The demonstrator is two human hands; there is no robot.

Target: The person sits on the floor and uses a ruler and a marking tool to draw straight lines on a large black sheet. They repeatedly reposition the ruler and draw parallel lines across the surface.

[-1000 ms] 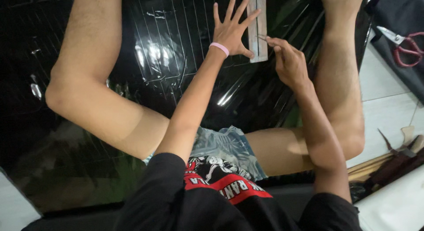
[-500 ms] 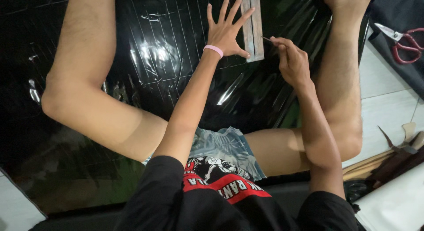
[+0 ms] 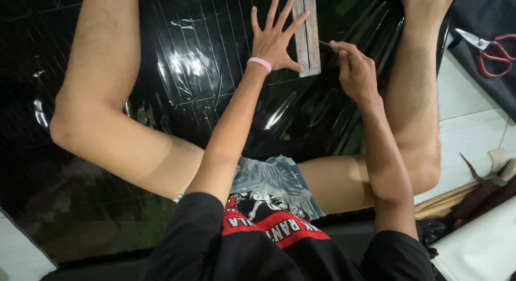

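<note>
I see the left hand [image 3: 275, 42] spread wide, flat on the black plastic sheet [image 3: 183, 60], its thumb against the wooden ruler [image 3: 307, 33]. The right hand [image 3: 355, 71] pinches a thin blade [image 3: 325, 44] just beside the ruler.

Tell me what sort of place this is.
Likely a home floor used for craft work: the person sits on pale floor tiles with a glossy black sheet spread over them, a wooden straightedge on it, and red-handled scissors nearby.
</note>
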